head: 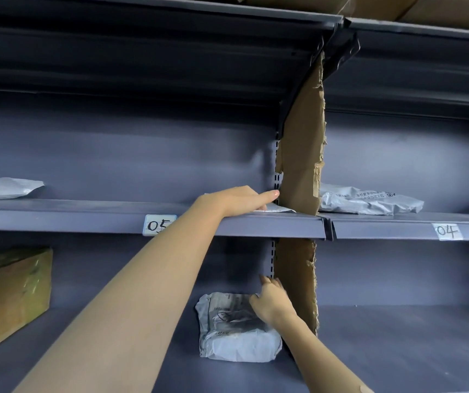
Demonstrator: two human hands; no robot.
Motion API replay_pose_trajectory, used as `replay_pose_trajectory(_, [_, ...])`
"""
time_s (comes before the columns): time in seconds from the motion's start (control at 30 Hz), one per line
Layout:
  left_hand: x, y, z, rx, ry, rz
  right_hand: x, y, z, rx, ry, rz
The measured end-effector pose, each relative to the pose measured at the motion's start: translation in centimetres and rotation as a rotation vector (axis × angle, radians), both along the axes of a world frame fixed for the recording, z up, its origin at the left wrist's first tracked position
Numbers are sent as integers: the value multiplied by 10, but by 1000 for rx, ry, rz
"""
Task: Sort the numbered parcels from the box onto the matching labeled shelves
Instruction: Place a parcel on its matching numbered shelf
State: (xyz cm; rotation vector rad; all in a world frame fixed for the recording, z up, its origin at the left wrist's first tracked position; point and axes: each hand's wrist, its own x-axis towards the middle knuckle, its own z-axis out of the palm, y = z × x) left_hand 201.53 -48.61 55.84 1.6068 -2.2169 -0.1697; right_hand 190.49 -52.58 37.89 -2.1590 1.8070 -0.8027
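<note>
Left hand (239, 200): fingers straight, pressing flat grey plastic mailer (274, 209) onto grey metal shelf labelled 05 (270, 224), likely to seat it
Right hand (273, 303): resting loosely curled on crumpled grey parcel (227, 330) below, grip unclear
Torn brown cardboard divider (301, 154): separating 05 from 04

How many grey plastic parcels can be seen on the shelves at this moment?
4. One far left on shelf 05; one under the left hand there; one on shelf 04; one on the lower shelf at the right hand. Others may be hidden.
</note>
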Motion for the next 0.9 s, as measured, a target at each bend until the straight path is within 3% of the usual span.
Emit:
replay_pose_trajectory(0.4, [11,24,-15,-149,37,-1,-2,22,0,-12,44,-54])
replay_pose_trajectory(0.47, [15,32,-21,-254,11,-17,1,28,-3,-11,67,-61])
replay_pose_trajectory(0.57, [19,45,-40,-558,-80,-86,5,38,-8,-18,89,-64])
replay_pose_trajectory(0.73, [27,54,-99,-961,-149,-366,4,59,-19,-31,203,-64])
replay_pose_trajectory(0.9, [34,45,-143,-937,-344,-390,-12,75,-16,-63,182,-85])
